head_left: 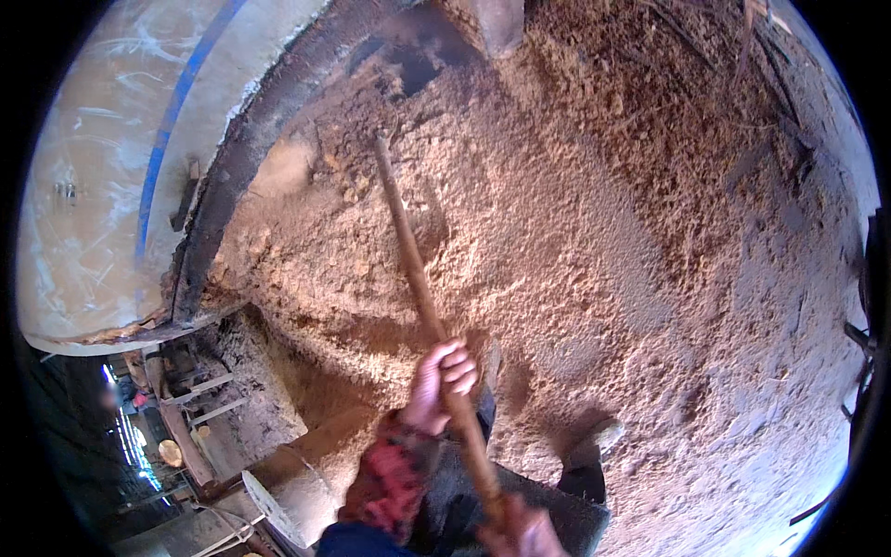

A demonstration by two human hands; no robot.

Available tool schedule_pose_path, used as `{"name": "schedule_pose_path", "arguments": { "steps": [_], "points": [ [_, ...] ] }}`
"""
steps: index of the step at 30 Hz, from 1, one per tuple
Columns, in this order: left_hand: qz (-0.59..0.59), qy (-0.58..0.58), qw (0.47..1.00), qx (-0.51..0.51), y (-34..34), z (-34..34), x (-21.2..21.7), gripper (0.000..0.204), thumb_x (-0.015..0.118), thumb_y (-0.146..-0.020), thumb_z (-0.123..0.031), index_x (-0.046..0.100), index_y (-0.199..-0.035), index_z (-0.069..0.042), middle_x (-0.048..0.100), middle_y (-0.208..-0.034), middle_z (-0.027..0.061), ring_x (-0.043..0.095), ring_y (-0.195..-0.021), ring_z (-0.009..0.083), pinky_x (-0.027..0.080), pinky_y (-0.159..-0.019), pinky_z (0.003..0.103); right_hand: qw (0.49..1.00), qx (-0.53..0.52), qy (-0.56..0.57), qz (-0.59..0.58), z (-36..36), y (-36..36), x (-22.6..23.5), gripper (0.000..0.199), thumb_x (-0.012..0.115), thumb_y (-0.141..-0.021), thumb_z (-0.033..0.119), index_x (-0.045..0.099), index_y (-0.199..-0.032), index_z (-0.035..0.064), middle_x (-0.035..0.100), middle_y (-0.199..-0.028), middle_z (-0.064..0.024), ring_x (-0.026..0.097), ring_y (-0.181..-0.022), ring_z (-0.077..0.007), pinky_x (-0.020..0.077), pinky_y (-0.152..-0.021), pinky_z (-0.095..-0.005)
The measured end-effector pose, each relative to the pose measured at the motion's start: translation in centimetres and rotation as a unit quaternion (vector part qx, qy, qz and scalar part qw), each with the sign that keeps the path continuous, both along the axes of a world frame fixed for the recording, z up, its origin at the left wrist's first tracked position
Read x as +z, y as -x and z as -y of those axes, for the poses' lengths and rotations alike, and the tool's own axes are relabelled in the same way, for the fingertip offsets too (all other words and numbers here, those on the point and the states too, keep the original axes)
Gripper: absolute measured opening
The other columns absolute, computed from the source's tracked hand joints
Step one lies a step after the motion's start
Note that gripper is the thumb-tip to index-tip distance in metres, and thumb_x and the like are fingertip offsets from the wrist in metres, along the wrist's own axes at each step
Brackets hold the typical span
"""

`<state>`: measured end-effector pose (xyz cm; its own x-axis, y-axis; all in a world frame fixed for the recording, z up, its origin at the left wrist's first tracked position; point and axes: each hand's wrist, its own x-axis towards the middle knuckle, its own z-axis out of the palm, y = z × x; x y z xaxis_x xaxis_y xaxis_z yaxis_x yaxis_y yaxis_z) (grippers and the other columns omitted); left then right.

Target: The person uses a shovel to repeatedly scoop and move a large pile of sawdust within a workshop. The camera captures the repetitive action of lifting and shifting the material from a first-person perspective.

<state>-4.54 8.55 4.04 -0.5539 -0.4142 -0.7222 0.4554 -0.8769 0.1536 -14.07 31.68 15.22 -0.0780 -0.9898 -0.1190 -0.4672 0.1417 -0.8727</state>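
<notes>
A long wooden handle (415, 265) runs from the lower middle up into a heap of sawdust (575, 232); its far end is buried in the pile near the upper left. My left hand (442, 385), in a red checked sleeve, is closed around the handle about halfway along. My right hand (524, 534) grips the handle's near end at the bottom edge and is partly cut off. My shoe (594, 444) stands in the sawdust just right of the hands.
A pale curved wall with a blue stripe (121, 186) and a dark metal rim (232, 176) border the heap on the left. Below left lie a drop with wooden frames (200, 404) and a cut log end (278, 501). Sticks and dark debris lie at the upper right.
</notes>
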Motion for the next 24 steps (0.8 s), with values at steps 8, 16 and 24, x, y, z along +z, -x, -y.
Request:
{"name": "schedule_pose_path", "arguments": {
  "steps": [8,16,24],
  "points": [
    [0.131,-0.004,0.986,-0.100,-3.1,6.1,5.6,0.012,0.049,-0.087,-0.015,0.047,-0.084,-0.004,0.034,-0.057,-0.0086,0.033,-0.044,0.0028,0.032,-0.039,0.019,0.999,-0.035,0.007,0.012,6.6,-4.9,6.3,0.026,0.058,-0.077,0.007,0.053,-0.101,-0.0027,0.055,-0.097,-0.0307,0.057,-0.062,-0.0278,0.0421,-0.043,-0.0321],
    [0.256,0.039,0.956,-0.135,2.4,0.5,-6.4,0.023,0.067,-0.080,-0.023,0.051,-0.083,-0.006,0.050,-0.060,-0.0005,0.050,-0.048,0.0125,0.043,-0.043,0.028,0.937,-0.168,-0.243,0.185,0.5,2.3,-6.4,0.030,0.065,-0.073,0.018,0.055,-0.097,0.0026,0.056,-0.064,-0.0203,0.062,-0.061,-0.0318,0.0467,-0.050,-0.0369],
    [0.342,0.224,0.823,-0.394,-4.8,-5.3,-5.9,0.019,0.059,-0.087,-0.020,0.052,-0.088,-0.002,0.057,-0.066,0.0046,0.055,-0.052,0.0101,0.044,-0.043,0.023,0.937,-0.160,-0.303,0.065,-3.9,4.3,-17.0,0.030,0.066,-0.070,0.030,0.059,-0.088,0.0079,0.060,-0.070,-0.0193,0.060,-0.069,-0.0383,0.0478,-0.058,-0.0443]
  ]
}}
